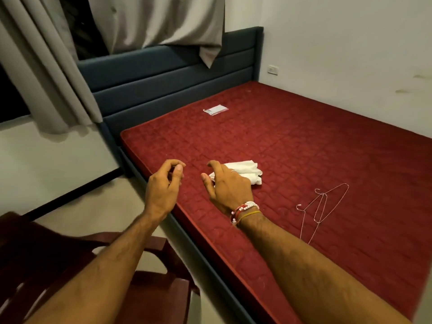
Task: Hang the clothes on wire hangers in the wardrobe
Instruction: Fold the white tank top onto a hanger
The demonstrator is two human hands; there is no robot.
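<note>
- Head camera looks down at a red mattress [304, 141] with a white cloth [246, 170] lying on it, folded up small.
- The right hand [228, 187] is just in front of the white cloth and partly over it. Its fingers are bent and spread, and they are not closed on anything. I cannot tell if the thumb touches the cloth.
- The left hand [161, 185] is to the left of the white cloth, a little apart from it. Its fingers are loosely curled and hold nothing.
- Wire hangers [323, 206], two by the look of it, lie to the right of the white cloth and nearer the person. They seem to be hooked into each other.
- A small shiny packet [215, 110] lies well behind the white cloth. A dark red chair [161, 286] stands well to the left of the cloth, off the bed.
- No wardrobe shows here.
- I think the step now is to pick up the white cloth.
- To do it well, take the cloth with both hands near its top edge, lift it, and shake it open so its shape shows.
- Then pull one hanger free slowly, so the other one does not come along with it.
</note>
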